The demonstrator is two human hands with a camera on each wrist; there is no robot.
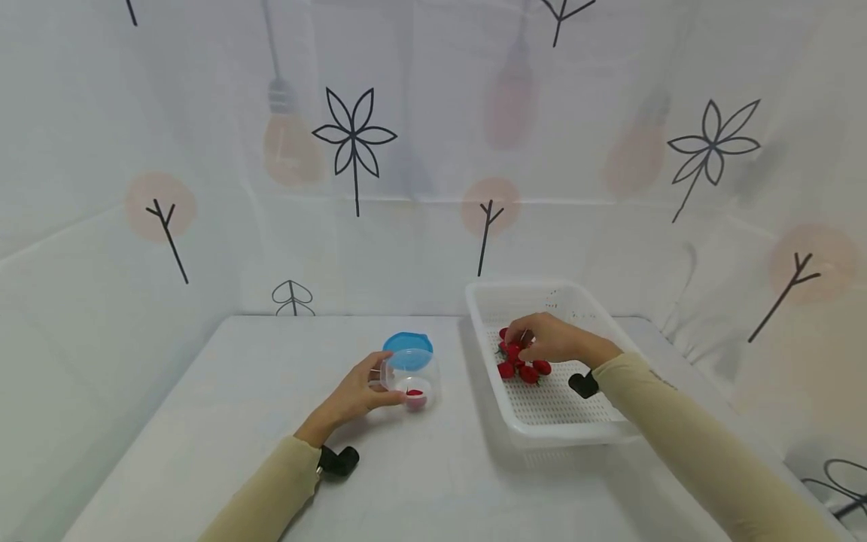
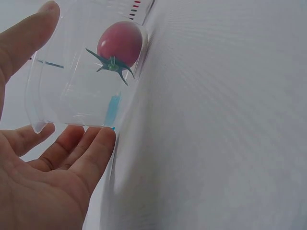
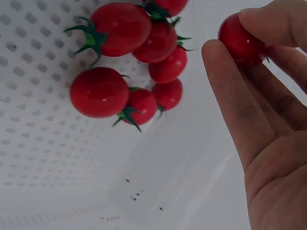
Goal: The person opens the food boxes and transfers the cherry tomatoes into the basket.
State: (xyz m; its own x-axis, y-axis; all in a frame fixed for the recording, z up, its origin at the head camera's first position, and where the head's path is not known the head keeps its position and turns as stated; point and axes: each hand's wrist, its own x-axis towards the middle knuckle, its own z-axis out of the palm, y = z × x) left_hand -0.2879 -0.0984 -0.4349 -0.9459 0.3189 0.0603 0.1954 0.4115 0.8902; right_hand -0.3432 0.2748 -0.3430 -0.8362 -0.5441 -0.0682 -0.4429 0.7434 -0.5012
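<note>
My left hand (image 1: 359, 393) holds a clear plastic container (image 1: 427, 373) low over the table, thumb on one side and fingers on the other. Inside it lies one red cherry tomato (image 2: 121, 44) with a green calyx, plain in the left wrist view. Over the white basket, my right hand (image 1: 552, 339) pinches another cherry tomato (image 3: 241, 40) between thumb and fingers. Several more cherry tomatoes (image 3: 99, 92) lie grouped on the basket floor, just below that hand.
The white perforated basket (image 1: 569, 433) stands on the right of the white-covered table (image 1: 271, 376). Just behind the clear container lies a blue lid (image 1: 406, 342). A patterned cloth (image 1: 413, 248) hangs behind the table and along its sides.
</note>
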